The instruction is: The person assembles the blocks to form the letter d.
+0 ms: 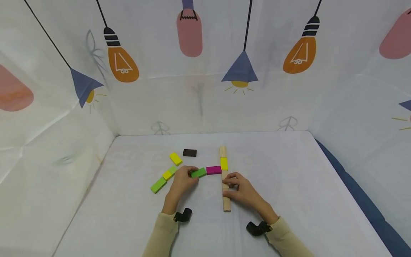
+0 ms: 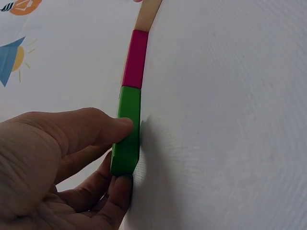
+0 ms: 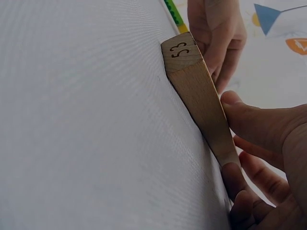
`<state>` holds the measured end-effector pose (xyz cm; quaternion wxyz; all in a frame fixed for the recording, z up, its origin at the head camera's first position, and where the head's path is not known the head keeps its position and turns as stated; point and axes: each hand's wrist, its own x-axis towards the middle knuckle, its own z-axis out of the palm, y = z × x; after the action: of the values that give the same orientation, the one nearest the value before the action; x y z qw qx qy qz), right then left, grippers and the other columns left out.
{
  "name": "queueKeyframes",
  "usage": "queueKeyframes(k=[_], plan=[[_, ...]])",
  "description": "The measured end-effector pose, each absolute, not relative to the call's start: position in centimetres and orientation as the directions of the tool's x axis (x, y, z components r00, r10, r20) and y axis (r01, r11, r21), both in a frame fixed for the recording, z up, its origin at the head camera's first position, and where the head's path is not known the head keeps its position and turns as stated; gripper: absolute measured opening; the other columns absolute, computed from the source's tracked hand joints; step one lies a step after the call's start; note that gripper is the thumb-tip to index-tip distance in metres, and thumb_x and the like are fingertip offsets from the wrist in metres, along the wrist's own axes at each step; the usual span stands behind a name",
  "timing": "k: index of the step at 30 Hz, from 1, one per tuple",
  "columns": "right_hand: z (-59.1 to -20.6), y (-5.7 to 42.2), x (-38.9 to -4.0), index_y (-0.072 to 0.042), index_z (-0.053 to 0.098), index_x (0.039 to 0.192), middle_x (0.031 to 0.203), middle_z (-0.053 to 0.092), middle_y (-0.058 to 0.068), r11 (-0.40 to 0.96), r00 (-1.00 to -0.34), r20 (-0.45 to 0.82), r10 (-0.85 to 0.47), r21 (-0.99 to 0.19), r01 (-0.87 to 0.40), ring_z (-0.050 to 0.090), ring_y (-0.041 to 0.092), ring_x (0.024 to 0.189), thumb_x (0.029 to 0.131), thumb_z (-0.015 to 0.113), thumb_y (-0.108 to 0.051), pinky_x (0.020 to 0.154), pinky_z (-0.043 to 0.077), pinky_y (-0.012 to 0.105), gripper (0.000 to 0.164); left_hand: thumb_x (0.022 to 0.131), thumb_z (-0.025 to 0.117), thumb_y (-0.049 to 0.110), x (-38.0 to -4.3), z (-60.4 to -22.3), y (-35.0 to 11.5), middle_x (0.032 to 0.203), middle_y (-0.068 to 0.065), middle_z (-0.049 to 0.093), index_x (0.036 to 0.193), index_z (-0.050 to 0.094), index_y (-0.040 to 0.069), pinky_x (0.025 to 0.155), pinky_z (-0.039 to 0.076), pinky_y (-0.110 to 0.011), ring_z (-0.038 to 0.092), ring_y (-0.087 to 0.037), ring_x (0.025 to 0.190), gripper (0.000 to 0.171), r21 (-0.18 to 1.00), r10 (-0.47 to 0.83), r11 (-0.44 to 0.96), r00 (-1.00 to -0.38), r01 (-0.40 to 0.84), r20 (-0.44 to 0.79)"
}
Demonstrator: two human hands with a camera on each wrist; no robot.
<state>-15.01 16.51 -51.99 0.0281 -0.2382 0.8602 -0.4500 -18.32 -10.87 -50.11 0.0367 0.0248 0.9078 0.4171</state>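
My left hand (image 1: 184,180) pinches a green block (image 1: 198,173), its thumb on the near side and fingertips at the left end. The block's right end meets a magenta block (image 1: 213,170), which reaches a column of plain wooden blocks (image 1: 226,204) with one yellow block (image 1: 223,164) in it. At the column's lower half, my right hand (image 1: 240,189) grips a wooden block (image 3: 199,100), with thumb and curled fingers against it. The number 53 shows on that wood's near end in the right wrist view. Part of the column is hidden behind the right fingers.
Left of the hands, a slanted row of green blocks (image 1: 158,185) has a yellow block (image 1: 167,175) between them. Another yellow block (image 1: 175,159) and a dark brown block (image 1: 189,152) lie farther back on the white table (image 1: 273,160). Printed white cloth (image 1: 208,103) stands behind.
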Motion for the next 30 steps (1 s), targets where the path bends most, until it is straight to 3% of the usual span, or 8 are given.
queueKeyframes(k=[16, 24, 30], plan=[[-52.1, 16.2, -15.0, -0.005, 0.075, 0.123, 0.123, 0.062, 0.006, 0.480, -0.892, 0.139, -0.430, -0.802, -0.357, 0.057, 0.014, 0.097, 0.086, 0.085, -0.024, 0.081, 0.051, 0.024, 0.043, 0.084, 0.081, 0.013, -18.0, -50.0, -11.4, 0.118, -0.012, 0.068, 0.124, 0.073, 0.007, 0.088, 0.053, -0.041, 0.057, -0.022, 0.095, 0.041, 0.768, 0.089, 0.640, -0.995, 0.023, -0.045], [-52.2, 16.5, -14.9, -0.004, 0.075, 0.121, 0.123, 0.063, 0.007, 0.482, -0.894, 0.157, -0.419, -0.796, -0.366, 0.058, 0.015, 0.096, 0.085, 0.086, -0.022, 0.080, 0.051, 0.025, 0.042, 0.086, 0.082, 0.017, -17.5, -49.7, -11.9, 0.126, -0.012, 0.067, 0.129, 0.070, 0.010, 0.092, 0.058, -0.044, 0.066, -0.026, 0.103, 0.045, 0.782, 0.119, 0.619, -0.993, 0.078, 0.005], [-52.3, 16.5, -14.9, -0.006, 0.075, 0.122, 0.124, 0.062, 0.006, 0.489, -0.897, 0.136, -0.420, -0.799, -0.350, 0.058, 0.015, 0.098, 0.086, 0.085, -0.025, 0.081, 0.051, 0.024, 0.043, 0.089, 0.080, 0.014, -16.7, -48.2, -13.2, 0.131, -0.013, 0.065, 0.132, 0.068, 0.007, 0.094, 0.058, -0.046, 0.065, -0.034, 0.115, 0.046, 0.813, 0.130, 0.563, -0.988, 0.146, 0.088]])
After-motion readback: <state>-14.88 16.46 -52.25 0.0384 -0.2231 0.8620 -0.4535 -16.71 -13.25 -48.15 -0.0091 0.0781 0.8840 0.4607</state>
